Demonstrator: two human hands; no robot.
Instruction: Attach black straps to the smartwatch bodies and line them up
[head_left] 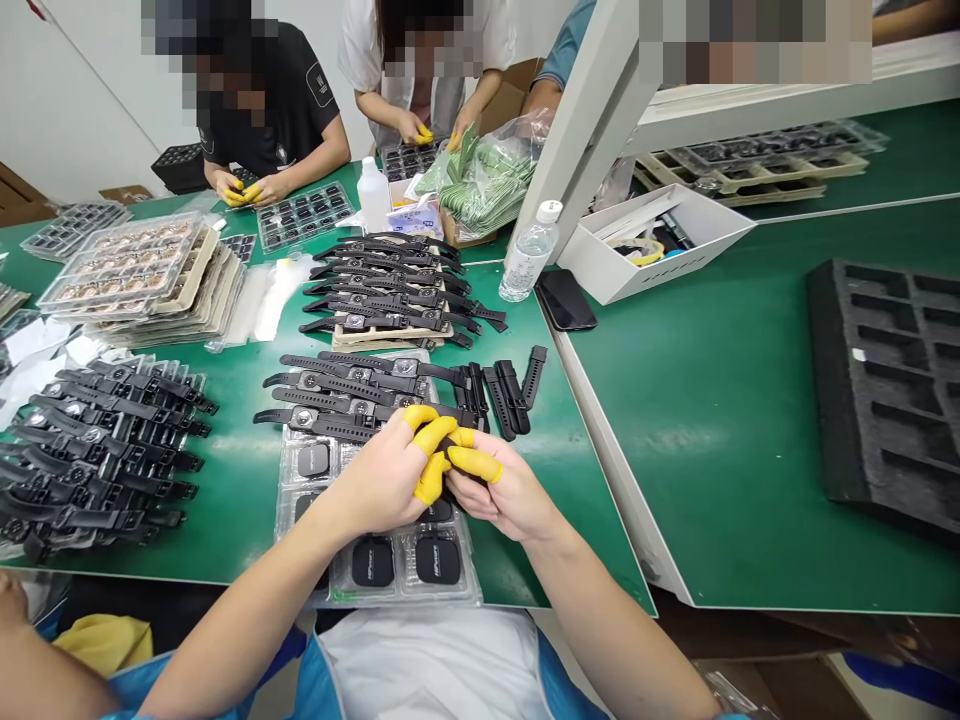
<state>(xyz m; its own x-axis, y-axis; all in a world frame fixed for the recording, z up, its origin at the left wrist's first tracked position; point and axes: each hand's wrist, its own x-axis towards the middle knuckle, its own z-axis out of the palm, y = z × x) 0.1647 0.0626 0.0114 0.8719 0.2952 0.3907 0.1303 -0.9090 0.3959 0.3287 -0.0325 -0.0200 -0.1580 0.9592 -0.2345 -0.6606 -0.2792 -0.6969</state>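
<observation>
My left hand [401, 470] and my right hand [506, 480] meet over the tray, yellow finger covers on several fingertips. Both are closed on a small black watch piece [448, 452], mostly hidden by the fingers. Below them lies a clear plastic tray [469, 575] with square black watch faces [373, 562] in its pockets. Across its far half rest watches with black straps [360, 405]. Loose black strap pieces [506, 398] lie on the green table [555, 490], just beyond my right hand.
Strapped watches are piled at left [97, 450] and on a beige tray stack [390, 290]. Farther back stand a water bottle [529, 255], a phone [568, 300], a white box [652, 245] and stacked trays [135, 270]. A black foam tray [855, 400] is right. Co-workers sit opposite.
</observation>
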